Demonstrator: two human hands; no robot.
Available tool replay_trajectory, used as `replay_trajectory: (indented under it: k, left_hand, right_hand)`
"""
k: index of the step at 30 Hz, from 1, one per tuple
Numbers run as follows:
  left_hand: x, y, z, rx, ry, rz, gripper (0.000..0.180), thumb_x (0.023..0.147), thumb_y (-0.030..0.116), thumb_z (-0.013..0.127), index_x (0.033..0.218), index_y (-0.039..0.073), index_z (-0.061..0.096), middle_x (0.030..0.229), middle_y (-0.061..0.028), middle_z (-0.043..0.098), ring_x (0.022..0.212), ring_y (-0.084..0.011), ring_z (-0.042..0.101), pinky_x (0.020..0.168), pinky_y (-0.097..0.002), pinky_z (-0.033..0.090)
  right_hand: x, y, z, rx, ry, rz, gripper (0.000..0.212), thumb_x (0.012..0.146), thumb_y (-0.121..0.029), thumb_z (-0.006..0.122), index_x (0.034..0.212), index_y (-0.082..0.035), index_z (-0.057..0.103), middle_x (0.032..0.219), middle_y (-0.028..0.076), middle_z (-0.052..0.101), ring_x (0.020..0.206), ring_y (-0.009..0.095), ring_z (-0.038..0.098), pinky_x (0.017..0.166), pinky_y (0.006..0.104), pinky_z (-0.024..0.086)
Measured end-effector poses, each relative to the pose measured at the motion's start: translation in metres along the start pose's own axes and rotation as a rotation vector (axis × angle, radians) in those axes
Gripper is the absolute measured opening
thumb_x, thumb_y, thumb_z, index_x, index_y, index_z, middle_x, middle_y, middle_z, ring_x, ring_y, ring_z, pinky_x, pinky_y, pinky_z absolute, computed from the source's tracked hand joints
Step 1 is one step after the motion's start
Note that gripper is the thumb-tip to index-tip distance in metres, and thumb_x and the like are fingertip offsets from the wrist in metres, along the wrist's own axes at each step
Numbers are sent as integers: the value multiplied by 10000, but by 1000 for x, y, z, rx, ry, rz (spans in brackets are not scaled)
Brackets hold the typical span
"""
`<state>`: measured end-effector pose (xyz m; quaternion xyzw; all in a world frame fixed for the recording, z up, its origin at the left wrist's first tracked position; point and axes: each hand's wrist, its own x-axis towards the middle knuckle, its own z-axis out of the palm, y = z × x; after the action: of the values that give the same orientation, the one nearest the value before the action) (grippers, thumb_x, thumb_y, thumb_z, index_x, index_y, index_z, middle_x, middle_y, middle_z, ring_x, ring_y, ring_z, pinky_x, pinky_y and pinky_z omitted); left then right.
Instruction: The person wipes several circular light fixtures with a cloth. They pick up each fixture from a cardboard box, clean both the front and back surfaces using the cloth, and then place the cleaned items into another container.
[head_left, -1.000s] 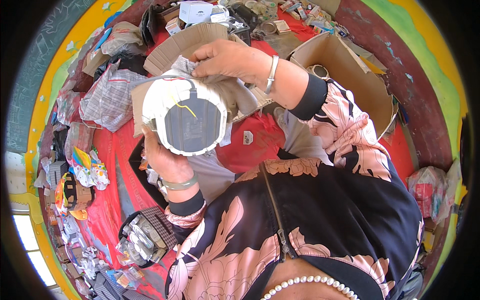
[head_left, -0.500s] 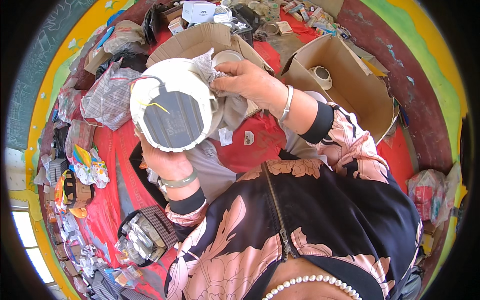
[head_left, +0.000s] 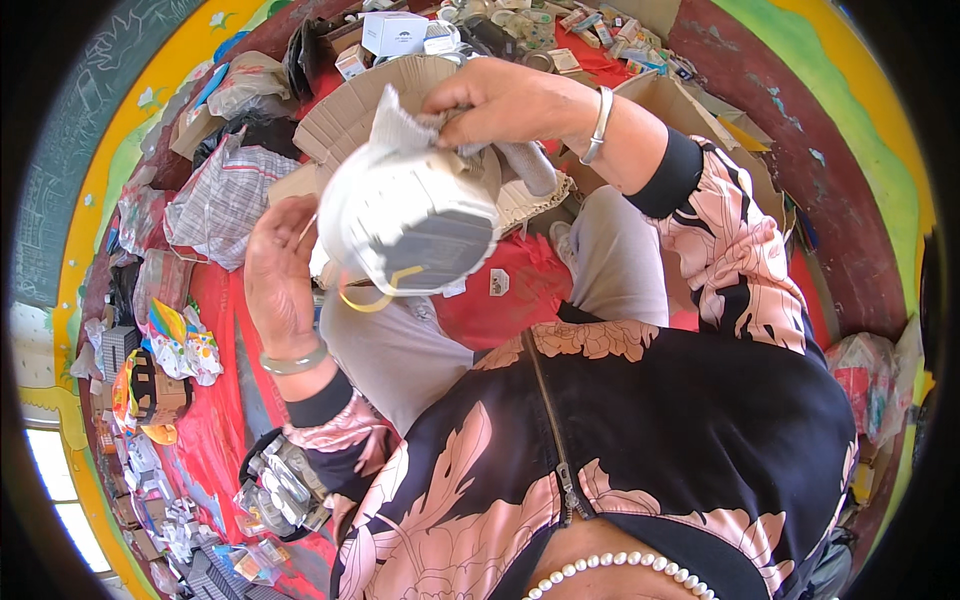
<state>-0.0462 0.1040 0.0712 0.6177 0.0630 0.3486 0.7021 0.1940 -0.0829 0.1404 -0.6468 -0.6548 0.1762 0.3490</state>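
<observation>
A round white housing [head_left: 350, 215] with a grey plate [head_left: 440, 250] on its underside hangs tilted in front of me, blurred by motion. A yellow wire [head_left: 375, 297] trails from it. My right hand [head_left: 490, 105] is closed on a grey cloth [head_left: 400, 125] at the housing's upper edge and seems to carry the housing through it. Beside the housing's left edge is my left hand [head_left: 280, 275], fingers stretched upward and apart; whether the fingertips touch the rim I cannot tell.
An open cardboard box [head_left: 375, 95] stands beyond the housing, another [head_left: 655, 95] to the right behind my arm. Checked plastic bags [head_left: 215, 200] lie at the left. Red sheeting [head_left: 205, 420] covers the floor, with a basket of small packages [head_left: 285, 485] at lower left.
The housing has moved right and tipped, its plate now facing lower. My left hand has come off its underside to the left. My right hand has risen with the cloth.
</observation>
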Motion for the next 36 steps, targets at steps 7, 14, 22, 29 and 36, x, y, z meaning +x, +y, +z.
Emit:
replay_trajectory:
  k: [7, 14, 22, 29, 36]
  left_hand:
    - [6, 23, 38, 409, -507, -393, 440, 875, 324, 615, 1119, -41, 574, 989, -55, 621, 892, -105, 562, 801, -254, 446]
    - [-2, 2, 27, 451, -346, -217, 366, 932, 285, 544, 1039, -60, 606, 917, -30, 630, 801, -89, 562, 713, -225, 441]
    - [-32, 1, 20, -12, -52, -120, 376, 946, 224, 495, 1132, -98, 548, 1027, -138, 642, 894, -187, 625, 786, -309, 487]
    - [-64, 40, 43, 200, 86, 64, 379, 894, 272, 562, 993, -94, 572, 866, -116, 618, 745, -161, 575, 656, -280, 437]
    - [-54, 42, 57, 237, 32, -13, 399, 889, 300, 569, 943, -94, 602, 789, -79, 610, 683, -121, 547, 593, -265, 400]
  right_hand:
    - [6, -28, 14, -113, -164, -189, 223, 774, -89, 589, 965, 23, 609, 752, 139, 607, 673, 180, 551, 651, 328, 452]
    - [5, -19, -5, 69, 247, 105, 227, 819, -162, 621, 990, -14, 643, 813, 51, 654, 744, 132, 587, 686, 275, 456]
    - [-38, 57, -13, 828, 696, 186, 370, 835, -124, 638, 1162, 26, 555, 1005, 44, 622, 938, 89, 574, 798, 231, 465]
    - [-68, 54, 21, 1018, 524, 221, 234, 856, -111, 608, 1060, 1, 599, 923, 10, 630, 808, 71, 586, 743, 205, 474]
    - [-69, 49, 22, 857, 591, 205, 214, 839, -20, 566, 1045, 10, 614, 942, 11, 611, 848, 66, 557, 770, 195, 445]
